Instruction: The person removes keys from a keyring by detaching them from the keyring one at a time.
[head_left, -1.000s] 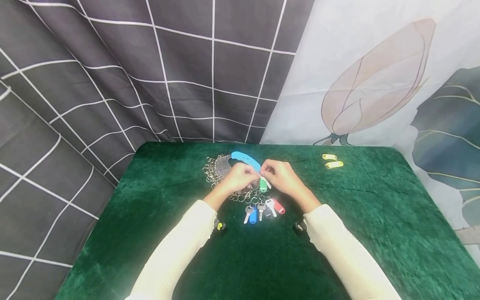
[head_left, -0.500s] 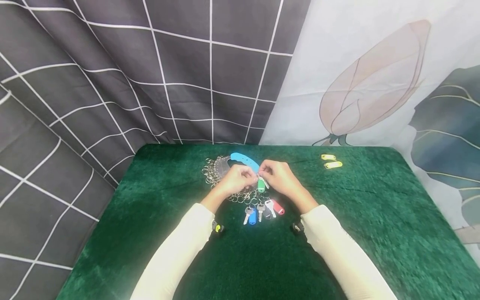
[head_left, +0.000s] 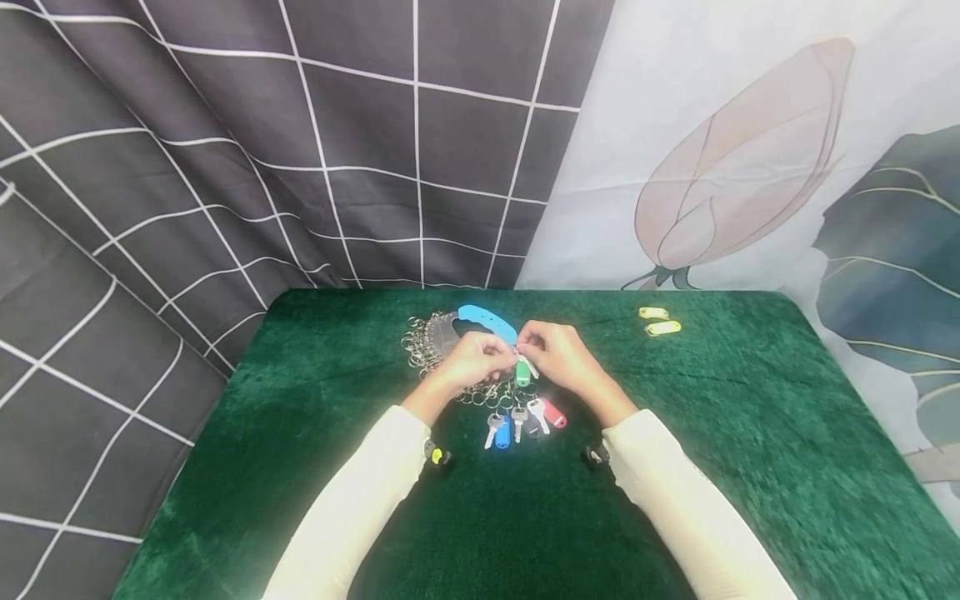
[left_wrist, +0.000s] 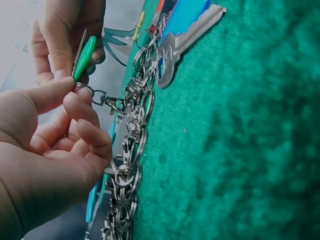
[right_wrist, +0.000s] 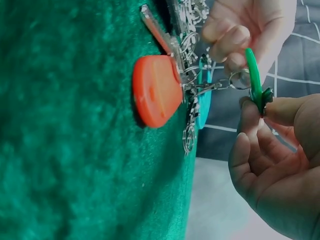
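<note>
My left hand pinches a metal split ring, joined by a swivel clasp to the ring-edged key holder. My right hand pinches the green key tag and a metal key beside it, right at that ring. The key holder lies flat, with a blue strip and a clear plate, partly hidden by my left hand. On its near side hang a blue tag, a red tag, a dark tag and several keys.
Two yellow key tags lie at the back right of the green cloth-covered table. Behind it hang a dark grid curtain and a pale curtain with a flower print.
The head view has shifted slightly. Both hands stay together at the split ring, with only small finger movements around the green tag.
</note>
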